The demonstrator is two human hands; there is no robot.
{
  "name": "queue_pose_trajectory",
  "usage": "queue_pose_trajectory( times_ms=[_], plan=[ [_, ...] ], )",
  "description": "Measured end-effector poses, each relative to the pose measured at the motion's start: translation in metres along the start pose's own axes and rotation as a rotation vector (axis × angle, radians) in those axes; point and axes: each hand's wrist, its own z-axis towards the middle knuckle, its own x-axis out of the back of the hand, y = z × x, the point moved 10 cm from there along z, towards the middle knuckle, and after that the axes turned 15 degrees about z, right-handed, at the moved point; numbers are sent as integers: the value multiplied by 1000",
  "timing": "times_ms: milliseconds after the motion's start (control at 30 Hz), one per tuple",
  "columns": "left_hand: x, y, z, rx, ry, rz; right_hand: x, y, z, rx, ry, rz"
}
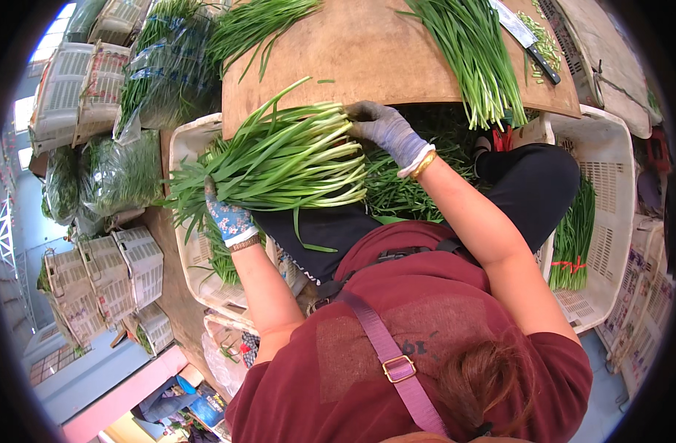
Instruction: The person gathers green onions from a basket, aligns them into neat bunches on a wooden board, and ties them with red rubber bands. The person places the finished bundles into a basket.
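A loose bunch of garlic chives (282, 160) lies across my lap, its pale stem ends towards the right. My left hand (227, 213), in a floral glove, grips the leafy end. My right hand (382, 130), in a grey-blue knit glove, touches the pale stem ends at the top; whether its fingers pinch a stem is unclear. Ahead is a wooden board (365, 55), with more chives (471, 55) at its right and another pile (255, 25) at its left. A kitchen knife (529, 41) with a black handle rests beside cut stem pieces (543, 41).
A white plastic crate (197, 282) holding greens stands at my left. Another crate (615, 221) at my right holds a chive bundle (573, 238) tied with red. Loose leaves (399, 188) lie below the board. Bagged greens (172, 72) and stacked crates (67, 94) stand further left.
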Motion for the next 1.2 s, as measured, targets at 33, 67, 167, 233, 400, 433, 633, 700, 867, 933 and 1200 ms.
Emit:
queue_pose_trajectory(
  times_ms=[33,67,167,233,400,433,633,700,867,933,1200],
  plan=[
    [-4,1,0,-6,-31,-2,8,2,0,2,90,25],
    [-6,2,-2,-14,-57,-7,5,2,-1,6,24,89],
    [-9,3,-5,-19,-78,-1,28,-7,-11,115,165,2],
    [-9,2,-6,-22,-63,15,30,-7,-14,110,129,8],
    [-22,-1,-5,-12,-130,-5,2,15,-8,-33,-156,0],
    [-21,-1,-6,-8,-122,-5,-6,15,-8,10,-209,14],
    [-22,1,-11,-28,-175,-7,14,40,-3,103,110,-194],
    [-20,2,-12,-19,-179,-51,50,19,-10,216,422,-422],
    [-23,9,-15,-27,-214,-73,94,-29,-24,201,508,-448],
    [-30,6,-14,-9,-238,-73,53,-30,-17,201,218,-457],
    [-34,17,-14,-82,-375,-190,54,-24,-20,116,402,-660]
  ],
)
